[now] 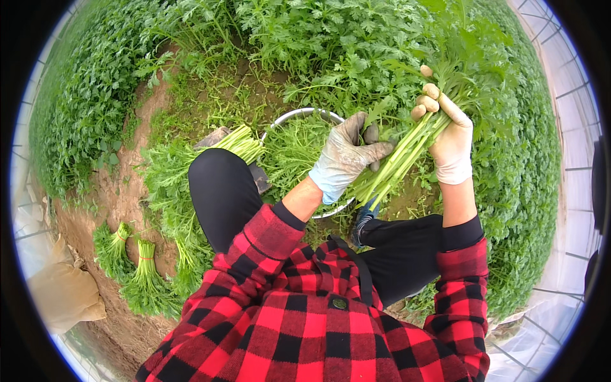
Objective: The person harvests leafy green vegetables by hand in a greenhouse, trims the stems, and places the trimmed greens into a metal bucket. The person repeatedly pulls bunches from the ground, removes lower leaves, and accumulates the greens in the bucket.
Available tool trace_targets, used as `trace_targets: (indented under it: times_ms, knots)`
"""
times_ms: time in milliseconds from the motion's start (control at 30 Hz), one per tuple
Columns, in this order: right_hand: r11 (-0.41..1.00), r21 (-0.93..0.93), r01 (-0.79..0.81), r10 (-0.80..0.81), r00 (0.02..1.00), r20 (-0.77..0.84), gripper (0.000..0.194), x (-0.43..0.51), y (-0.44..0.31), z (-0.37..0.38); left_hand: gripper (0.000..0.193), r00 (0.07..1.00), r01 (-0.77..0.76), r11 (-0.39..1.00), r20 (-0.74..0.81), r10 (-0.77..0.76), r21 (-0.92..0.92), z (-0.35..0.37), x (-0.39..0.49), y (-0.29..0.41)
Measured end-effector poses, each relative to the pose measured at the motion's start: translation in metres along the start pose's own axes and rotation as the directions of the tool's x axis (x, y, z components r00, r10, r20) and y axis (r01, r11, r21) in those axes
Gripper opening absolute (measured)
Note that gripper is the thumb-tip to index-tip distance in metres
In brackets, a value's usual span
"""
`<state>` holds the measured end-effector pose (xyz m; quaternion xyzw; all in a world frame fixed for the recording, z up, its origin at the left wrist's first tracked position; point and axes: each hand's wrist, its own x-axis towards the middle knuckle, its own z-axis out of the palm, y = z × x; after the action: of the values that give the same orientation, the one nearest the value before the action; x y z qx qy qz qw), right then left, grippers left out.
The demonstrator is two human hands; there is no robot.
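My right hand (451,129), in a pale thin glove, grips a bunch of leafy green stems (401,160). The cut ends slant down to the left and the leaves spread above the fist. My left hand (347,152) wears a soiled light glove with darkened fingers. Its thumb and fingers are curled beside the stems, closed around a small green leaf (378,112); the exact pinch point is partly hidden. Beneath the left hand stands a round basin (305,111) with a pale rim, filled with loose leafy greens (298,148).
A pile of cut greens (241,143) lies beyond my left knee (224,191). Tied bunches (145,258) rest on bare soil (121,191) at lower left, near a tan sack (71,291). Dense leafy plants (343,43) grow ahead and at both sides. My shoe (365,222) is beside the basin.
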<state>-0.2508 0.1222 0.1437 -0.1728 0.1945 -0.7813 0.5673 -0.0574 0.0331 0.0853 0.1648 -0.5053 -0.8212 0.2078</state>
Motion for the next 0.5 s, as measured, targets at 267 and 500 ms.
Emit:
trace_targets:
  times_ms: [267, 500]
  knots:
    - [0.994, 0.092, 0.050, -0.051, 0.999, 0.006, 0.058, -0.007, -0.008, 0.002, 0.051, 0.997, -0.072, 0.971, 0.037, 0.066, 0.229, -0.037, -0.036, 0.020]
    - [0.997, 0.076, 0.028, -0.028, 1.000, -0.002, 0.055, 0.003, 0.002, 0.001, 0.063, 0.964, -0.249, 0.745, 0.236, 0.126, 0.619, -0.008, -0.020, 0.026]
